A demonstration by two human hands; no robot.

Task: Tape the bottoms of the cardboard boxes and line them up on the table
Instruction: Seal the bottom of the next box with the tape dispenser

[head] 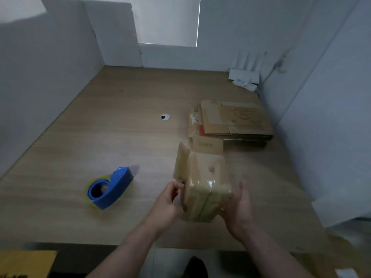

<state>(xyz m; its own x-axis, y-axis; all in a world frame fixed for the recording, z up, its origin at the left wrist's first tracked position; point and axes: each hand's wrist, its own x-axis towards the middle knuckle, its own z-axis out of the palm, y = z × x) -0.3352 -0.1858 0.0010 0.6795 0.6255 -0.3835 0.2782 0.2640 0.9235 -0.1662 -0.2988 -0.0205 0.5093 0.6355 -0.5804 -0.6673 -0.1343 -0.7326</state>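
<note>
A small cardboard box (204, 177) is held above the wooden table (100, 137), tilted, with its taped end toward me and glossy tape across the seam. My left hand (170, 201) grips the box's left side, fingers curled at a side flap. My right hand (240, 205) cups the right side with fingers lying along it. A blue tape dispenser (109, 189) with a clear tape roll lies on the table to the left of my hands. A stack of flattened cardboard boxes (230, 121) rests further back at the right.
White partition walls enclose the table on the left, back and right. A round cable hole (165, 117) sits mid-table. White items (244, 79) lie in the far right corner. A yellow-brown box (26, 263) is below the table's front edge at left.
</note>
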